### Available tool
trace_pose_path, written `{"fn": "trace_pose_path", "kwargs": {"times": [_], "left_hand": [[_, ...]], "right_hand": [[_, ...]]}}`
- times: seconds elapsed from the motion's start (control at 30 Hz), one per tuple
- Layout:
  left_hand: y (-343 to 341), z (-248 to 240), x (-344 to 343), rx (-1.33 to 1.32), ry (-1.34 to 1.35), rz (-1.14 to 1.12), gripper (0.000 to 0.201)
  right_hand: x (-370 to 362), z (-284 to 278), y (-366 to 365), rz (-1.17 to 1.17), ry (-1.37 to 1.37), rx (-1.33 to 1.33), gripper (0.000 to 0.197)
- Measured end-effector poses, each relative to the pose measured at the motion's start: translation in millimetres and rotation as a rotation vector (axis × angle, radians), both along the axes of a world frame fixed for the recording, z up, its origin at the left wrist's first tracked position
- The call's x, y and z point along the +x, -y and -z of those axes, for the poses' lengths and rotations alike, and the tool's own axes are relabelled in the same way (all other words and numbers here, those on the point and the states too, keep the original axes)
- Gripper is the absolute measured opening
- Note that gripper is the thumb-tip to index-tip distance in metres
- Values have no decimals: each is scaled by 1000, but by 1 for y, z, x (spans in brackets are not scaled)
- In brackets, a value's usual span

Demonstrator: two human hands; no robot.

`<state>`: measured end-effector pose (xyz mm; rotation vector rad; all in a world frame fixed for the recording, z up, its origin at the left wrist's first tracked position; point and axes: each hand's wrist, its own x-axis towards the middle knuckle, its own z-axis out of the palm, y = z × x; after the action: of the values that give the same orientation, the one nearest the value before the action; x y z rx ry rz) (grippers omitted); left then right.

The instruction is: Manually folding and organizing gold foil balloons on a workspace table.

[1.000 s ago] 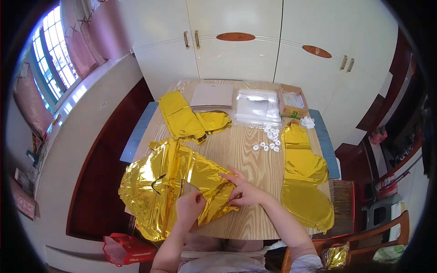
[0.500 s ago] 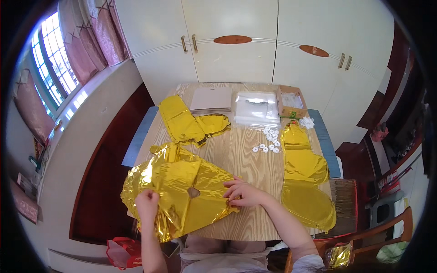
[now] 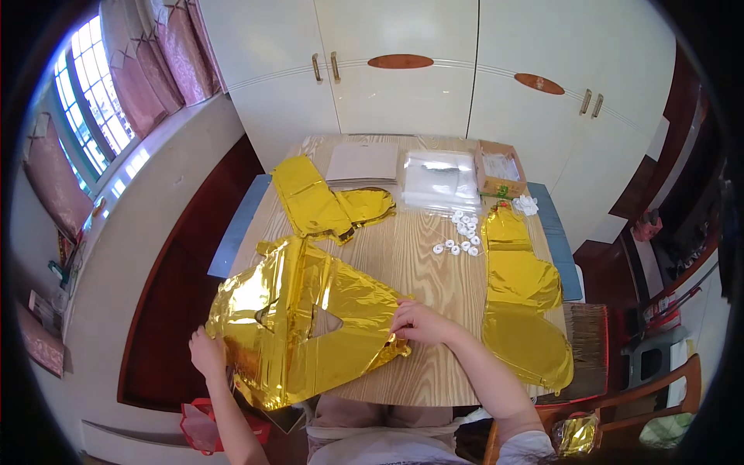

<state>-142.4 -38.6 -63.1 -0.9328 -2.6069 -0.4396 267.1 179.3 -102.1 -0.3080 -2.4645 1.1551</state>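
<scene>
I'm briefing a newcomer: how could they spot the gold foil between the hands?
Find the wooden table, then its near left part. The gold foil lies there between the left hand and right hand. Unlike the far-left foil and the right foil, it shows a gap near its middle.

1. Tall, glossy white cabinets (image 3: 403, 31) span the far side of a home interior, fitted with paired metal handles (image 3: 334, 67) and orange-brown oval inlays (image 3: 401, 61).
2. At left, daylight pours through a barred window (image 3: 108, 85) framed by patterned pink curtains (image 3: 147, 89), leaving bright streaks along the sill (image 3: 136, 165).
3. Below the window, a pale wall (image 3: 182, 167) meets a dark red-brown surface (image 3: 194, 256); whether it is floor or panel cannot be told.
4. A wood-grain table (image 3: 434, 372) stands before the cabinets, blue-grey boards (image 3: 555, 232) showing past both sides.
5. At lower right, a curved-back wooden chair (image 3: 692, 385) sits near the table.
</scene>
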Motion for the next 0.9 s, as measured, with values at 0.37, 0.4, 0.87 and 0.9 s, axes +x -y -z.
{"fn": "trace_pose_path", "kwargs": {"times": [0.37, 0.4, 0.87, 0.9], "left_hand": [[-73, 6, 227, 48, 614, 996, 19], [-77, 7, 231, 38, 608, 999, 20], [-99, 17, 238, -13, 650, 949, 19], [-99, 17, 238, -7, 719, 925, 20]], "right_hand": [[-3, 6, 0, 96, 42, 30, 9], [-4, 7, 1, 97, 45, 24, 9], [-4, -8, 9, 185, 86, -109, 29], [-4, -11, 11, 223, 104, -162, 32]]}}
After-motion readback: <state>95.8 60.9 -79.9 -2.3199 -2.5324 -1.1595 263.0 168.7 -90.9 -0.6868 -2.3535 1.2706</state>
